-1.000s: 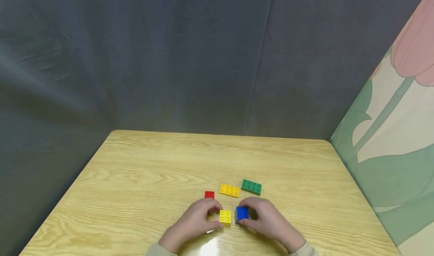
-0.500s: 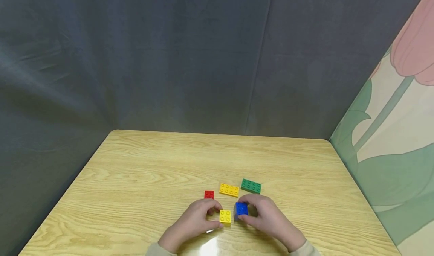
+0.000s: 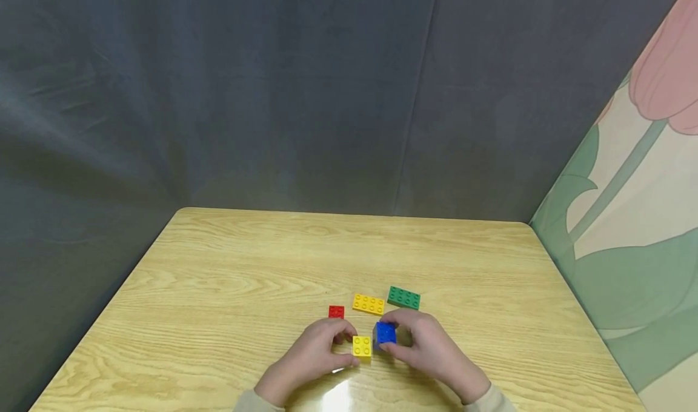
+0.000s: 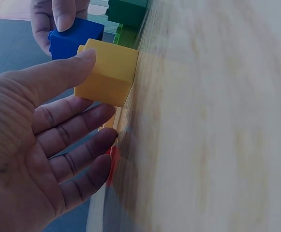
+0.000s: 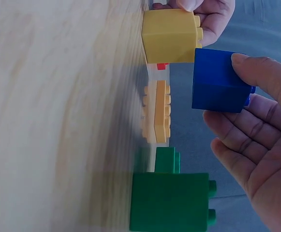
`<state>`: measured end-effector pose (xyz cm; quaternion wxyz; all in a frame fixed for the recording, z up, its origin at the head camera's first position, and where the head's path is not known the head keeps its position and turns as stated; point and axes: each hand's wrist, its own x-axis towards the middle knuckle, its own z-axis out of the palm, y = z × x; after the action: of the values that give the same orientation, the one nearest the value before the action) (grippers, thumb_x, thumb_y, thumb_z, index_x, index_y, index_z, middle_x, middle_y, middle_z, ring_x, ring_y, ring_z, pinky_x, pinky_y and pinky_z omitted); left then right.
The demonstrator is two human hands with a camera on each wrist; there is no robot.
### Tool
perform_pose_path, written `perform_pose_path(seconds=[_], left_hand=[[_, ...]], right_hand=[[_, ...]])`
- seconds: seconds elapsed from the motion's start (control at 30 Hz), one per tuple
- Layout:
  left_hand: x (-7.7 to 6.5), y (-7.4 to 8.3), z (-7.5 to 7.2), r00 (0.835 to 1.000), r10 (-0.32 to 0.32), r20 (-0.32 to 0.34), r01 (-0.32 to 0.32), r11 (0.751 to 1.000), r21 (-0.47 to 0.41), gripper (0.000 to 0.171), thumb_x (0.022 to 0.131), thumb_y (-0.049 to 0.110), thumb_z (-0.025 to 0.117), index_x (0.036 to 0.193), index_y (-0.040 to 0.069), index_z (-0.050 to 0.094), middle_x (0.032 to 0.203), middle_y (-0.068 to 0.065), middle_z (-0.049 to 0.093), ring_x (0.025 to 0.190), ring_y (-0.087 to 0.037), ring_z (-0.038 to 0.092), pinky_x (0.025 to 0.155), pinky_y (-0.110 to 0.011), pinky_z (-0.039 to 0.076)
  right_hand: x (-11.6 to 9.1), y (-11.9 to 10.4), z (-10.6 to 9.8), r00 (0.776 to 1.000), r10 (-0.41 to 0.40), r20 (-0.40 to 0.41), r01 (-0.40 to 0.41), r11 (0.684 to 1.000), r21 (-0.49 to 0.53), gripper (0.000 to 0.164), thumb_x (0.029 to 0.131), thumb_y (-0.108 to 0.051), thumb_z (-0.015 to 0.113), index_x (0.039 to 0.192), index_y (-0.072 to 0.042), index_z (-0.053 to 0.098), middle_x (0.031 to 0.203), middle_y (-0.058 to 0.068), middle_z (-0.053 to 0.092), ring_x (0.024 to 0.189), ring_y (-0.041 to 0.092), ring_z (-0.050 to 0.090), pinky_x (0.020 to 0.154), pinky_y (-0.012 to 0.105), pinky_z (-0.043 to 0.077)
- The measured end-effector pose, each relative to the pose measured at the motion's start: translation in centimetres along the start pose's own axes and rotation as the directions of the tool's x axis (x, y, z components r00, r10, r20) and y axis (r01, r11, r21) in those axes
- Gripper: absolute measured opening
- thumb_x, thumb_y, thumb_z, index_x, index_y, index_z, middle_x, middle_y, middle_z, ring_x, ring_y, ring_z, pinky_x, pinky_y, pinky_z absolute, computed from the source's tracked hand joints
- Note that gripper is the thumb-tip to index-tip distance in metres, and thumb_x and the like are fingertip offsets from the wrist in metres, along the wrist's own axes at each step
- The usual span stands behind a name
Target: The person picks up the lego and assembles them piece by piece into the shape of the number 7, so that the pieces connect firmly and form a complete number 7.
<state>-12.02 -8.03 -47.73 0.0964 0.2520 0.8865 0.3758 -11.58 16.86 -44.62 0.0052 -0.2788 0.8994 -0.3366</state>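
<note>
My left hand (image 3: 319,348) pinches a yellow square building brick (image 3: 362,348), studs up, between thumb and fingers; the brick stands on the table (image 3: 245,266). My right hand (image 3: 428,342) holds a blue square brick (image 3: 386,333) by its sides, thumb on the near side. In the right wrist view the blue brick (image 5: 220,79) is raised off the tabletop, its underside about level with the yellow brick's (image 5: 171,36) studs. From above, the blue one is just right of the yellow one and slightly farther back.
Behind the hands lie a flat yellow brick (image 3: 368,303) and a green brick (image 3: 404,297). A red brick (image 3: 336,311) is partly hidden by the left hand. Closer to the right wrist camera stands a large green brick (image 5: 170,202). A dark curtain (image 3: 305,97) hangs behind the table.
My right hand has lifted the blue brick and moved it slightly away and to the left, closer to the yellow brick. The left hand has stayed still with the yellow brick.
</note>
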Motion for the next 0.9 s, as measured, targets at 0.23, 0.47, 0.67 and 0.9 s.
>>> perform_pose_path(seconds=[0.23,0.47,0.67,0.9], left_hand=[[0.0,0.0,0.0,1.000,0.013,-0.004,-0.013,1.000,-0.002,0.034,0.078,0.038,0.081,0.104,0.023,0.066,0.098,0.013,0.062,0.086,-0.004,0.054,0.076,-0.024,0.047],[0.0,0.0,0.0,1.000,0.009,-0.005,-0.009,1.000,-0.003,0.033,0.079,0.037,0.080,0.105,0.023,0.066,0.098,0.013,0.062,0.086,-0.005,0.054,0.076,-0.024,0.047],[0.0,0.0,0.0,1.000,0.016,-0.009,-0.016,1.000,0.003,0.033,0.078,0.037,0.081,0.104,0.023,0.066,0.097,0.014,0.061,0.085,-0.004,0.054,0.076,-0.024,0.047],[0.0,0.0,0.0,1.000,0.015,-0.007,-0.015,1.000,0.006,0.033,0.078,0.038,0.080,0.105,0.023,0.066,0.097,0.014,0.061,0.086,-0.003,0.054,0.077,-0.024,0.047]], right_hand=[[0.2,-0.4,0.0,1.000,-0.028,-0.005,0.029,0.999,0.015,0.030,0.086,-0.032,0.076,0.109,-0.015,0.068,0.106,-0.009,0.067,0.094,0.007,0.061,0.082,0.038,0.055],[0.4,-0.6,0.0,0.998,-0.056,-0.013,0.056,0.998,0.015,0.030,0.085,-0.030,0.076,0.110,-0.015,0.068,0.106,-0.008,0.067,0.093,0.006,0.062,0.081,0.038,0.055],[0.6,-0.7,-0.2,0.999,-0.050,-0.003,0.050,0.999,0.017,0.030,0.087,-0.032,0.075,0.111,-0.015,0.067,0.107,-0.008,0.067,0.094,0.007,0.062,0.082,0.038,0.055],[0.8,-1.3,-0.1,0.998,-0.057,-0.002,0.057,0.998,0.033,0.030,0.085,-0.029,0.076,0.110,-0.014,0.067,0.106,-0.008,0.067,0.094,0.007,0.061,0.082,0.037,0.055]])
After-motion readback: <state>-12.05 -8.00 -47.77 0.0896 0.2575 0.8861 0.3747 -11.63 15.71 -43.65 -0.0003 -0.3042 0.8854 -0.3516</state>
